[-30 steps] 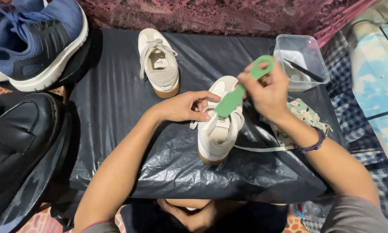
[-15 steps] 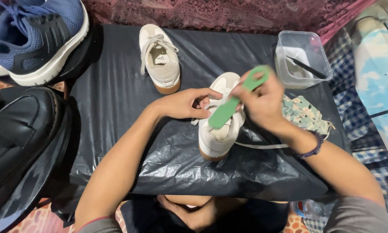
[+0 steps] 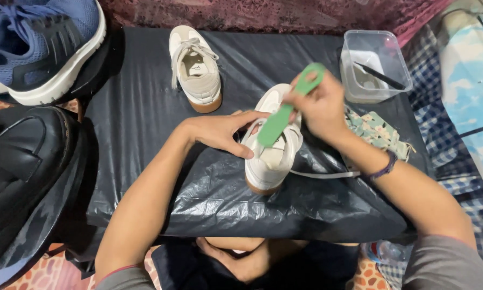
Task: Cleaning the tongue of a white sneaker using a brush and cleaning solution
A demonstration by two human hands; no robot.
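A white sneaker with a tan sole [image 3: 271, 161] stands on a black plastic sheet [image 3: 144, 123] in front of me. My left hand [image 3: 220, 131] grips its left side near the opening. My right hand [image 3: 319, 107] holds a green flat-handled brush [image 3: 284, 110] slanted down over the shoe's tongue. A loose white lace [image 3: 322, 174] trails out to the right of the shoe. The matching second white sneaker [image 3: 195, 67] lies farther back on the sheet, untouched.
A clear plastic tub [image 3: 373, 64] with a dark stick in it sits at the back right. A floral cloth [image 3: 378, 134] lies beside my right wrist. A blue sneaker [image 3: 42, 45] and a black shoe [image 3: 23, 172] rest at the left.
The green brush in my right hand has shifted slightly down and left over the shoe, then back up a little. My left hand stays on the sneaker.
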